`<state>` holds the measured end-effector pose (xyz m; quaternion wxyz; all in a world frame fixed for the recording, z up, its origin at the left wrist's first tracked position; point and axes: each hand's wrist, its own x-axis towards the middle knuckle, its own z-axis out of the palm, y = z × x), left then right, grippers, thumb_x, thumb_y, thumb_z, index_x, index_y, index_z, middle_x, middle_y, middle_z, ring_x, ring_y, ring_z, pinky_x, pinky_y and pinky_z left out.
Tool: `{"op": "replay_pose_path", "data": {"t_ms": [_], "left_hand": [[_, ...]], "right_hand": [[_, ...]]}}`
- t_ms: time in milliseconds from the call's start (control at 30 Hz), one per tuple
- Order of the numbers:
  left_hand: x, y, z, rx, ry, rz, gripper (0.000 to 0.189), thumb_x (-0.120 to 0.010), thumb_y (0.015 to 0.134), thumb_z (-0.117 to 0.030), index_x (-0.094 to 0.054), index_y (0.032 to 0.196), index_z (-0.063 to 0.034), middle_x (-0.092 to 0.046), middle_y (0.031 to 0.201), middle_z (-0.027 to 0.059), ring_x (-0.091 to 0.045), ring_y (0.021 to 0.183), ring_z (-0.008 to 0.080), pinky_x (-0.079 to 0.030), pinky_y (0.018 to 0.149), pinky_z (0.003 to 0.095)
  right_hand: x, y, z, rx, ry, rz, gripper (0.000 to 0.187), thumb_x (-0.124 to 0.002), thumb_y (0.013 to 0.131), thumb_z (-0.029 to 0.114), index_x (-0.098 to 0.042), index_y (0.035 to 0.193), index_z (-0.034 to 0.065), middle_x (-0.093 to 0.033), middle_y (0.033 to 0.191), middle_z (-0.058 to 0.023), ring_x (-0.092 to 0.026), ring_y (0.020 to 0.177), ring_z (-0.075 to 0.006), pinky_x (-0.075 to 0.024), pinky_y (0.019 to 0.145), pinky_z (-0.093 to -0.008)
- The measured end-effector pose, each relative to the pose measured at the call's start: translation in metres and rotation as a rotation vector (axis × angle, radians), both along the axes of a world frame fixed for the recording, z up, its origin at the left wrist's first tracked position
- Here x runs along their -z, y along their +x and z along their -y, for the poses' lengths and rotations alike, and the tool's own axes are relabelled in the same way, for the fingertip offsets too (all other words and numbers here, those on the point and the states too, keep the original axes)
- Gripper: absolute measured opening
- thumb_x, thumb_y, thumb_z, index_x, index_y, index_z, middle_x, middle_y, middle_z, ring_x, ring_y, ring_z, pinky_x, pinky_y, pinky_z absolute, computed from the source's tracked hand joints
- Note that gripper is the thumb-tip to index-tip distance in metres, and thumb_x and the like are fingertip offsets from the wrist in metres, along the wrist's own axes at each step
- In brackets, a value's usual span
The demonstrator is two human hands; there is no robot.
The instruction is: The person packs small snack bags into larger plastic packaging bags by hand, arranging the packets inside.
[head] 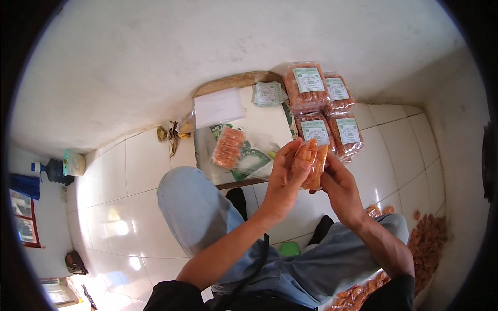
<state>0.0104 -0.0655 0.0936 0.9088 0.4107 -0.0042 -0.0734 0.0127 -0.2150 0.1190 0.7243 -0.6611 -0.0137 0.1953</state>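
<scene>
My left hand [286, 179] and my right hand [342, 186] together hold a small clear plastic packet of orange-brown snack pieces [311, 165], above the right edge of a low board. Fingers of both hands are partly hidden behind it. On the board lie a filled clear packet [228, 147], a stack of white plastic sheets or bags [219, 107] and a pile of green-and-white printed labels [268, 94]. Beyond my hands stand large labelled packs of the same snack, among them a tall front pack [307, 87] and a lower right one [347, 132].
A heap of loose orange-brown pieces [428, 245] lies on the tiled floor by the right wall. More small packets [358, 291] lie beside my right leg. A green object [290, 248] is between my legs. Banana peels [173, 138] lie left of the board [268, 120]. A wall rises behind.
</scene>
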Motion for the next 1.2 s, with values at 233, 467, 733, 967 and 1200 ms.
{"op": "replay_pose_path", "data": {"t_ms": [233, 467, 733, 967, 1200], "left_hand": [[0.025, -0.005, 0.008, -0.079, 0.577, 0.418, 0.081, -0.061, 0.088, -0.001, -0.008, 0.15, -0.0048, -0.005, 0.158, 0.0149, -0.012, 0.145, 0.0282, -0.021, 0.115, 0.04], [0.021, -0.014, 0.011, -0.042, 0.579, 0.502, 0.106, -0.069, 0.078, -0.009, 0.009, 0.151, -0.007, -0.002, 0.156, 0.0198, -0.005, 0.146, 0.0316, -0.011, 0.116, 0.0437], [-0.002, -0.017, 0.008, 0.123, 0.31, 0.011, 0.093, -0.064, 0.092, -0.023, 0.007, 0.15, -0.0091, -0.043, 0.134, 0.0136, -0.048, 0.119, 0.0187, -0.04, 0.099, 0.0304], [0.02, -0.001, 0.019, -0.058, -0.058, -0.361, 0.06, -0.063, 0.093, -0.034, -0.029, 0.135, -0.0059, -0.048, 0.113, 0.0057, -0.051, 0.106, 0.0136, -0.045, 0.09, 0.028], [0.042, 0.002, 0.036, -0.086, -0.03, -0.432, 0.047, -0.053, 0.097, -0.044, -0.036, 0.123, -0.0094, -0.048, 0.116, 0.0021, -0.049, 0.107, 0.0105, -0.042, 0.093, 0.0288]], "right_hand": [[-0.013, 0.004, -0.004, 0.039, 0.177, -0.175, 0.047, -0.055, 0.097, 0.023, -0.04, 0.137, 0.0029, -0.053, 0.123, -0.0087, -0.054, 0.109, -0.0155, -0.0508, 0.084, -0.032], [0.003, 0.004, 0.002, 0.048, -0.056, -0.008, 0.042, -0.066, 0.091, 0.016, -0.047, 0.126, 0.0041, -0.057, 0.11, -0.007, -0.057, 0.099, -0.0116, -0.0492, 0.082, -0.0255], [0.005, 0.002, -0.003, 0.03, -0.684, 0.706, 0.051, -0.073, 0.078, 0.006, -0.051, 0.123, 0.0006, -0.06, 0.103, -0.0144, -0.065, 0.084, -0.0263, -0.054, 0.068, -0.0347], [0.012, -0.005, -0.015, -0.068, -0.655, 0.797, 0.065, -0.071, 0.073, 0.0, -0.043, 0.132, 0.0007, -0.053, 0.108, -0.018, -0.062, 0.09, -0.0334, -0.0532, 0.074, -0.0385], [0.031, 0.001, -0.008, -0.051, -0.748, 0.761, 0.067, -0.071, 0.073, -0.002, -0.041, 0.133, 0.0016, -0.055, 0.111, -0.0179, -0.062, 0.098, -0.0343, -0.0536, 0.079, -0.0368]]}}
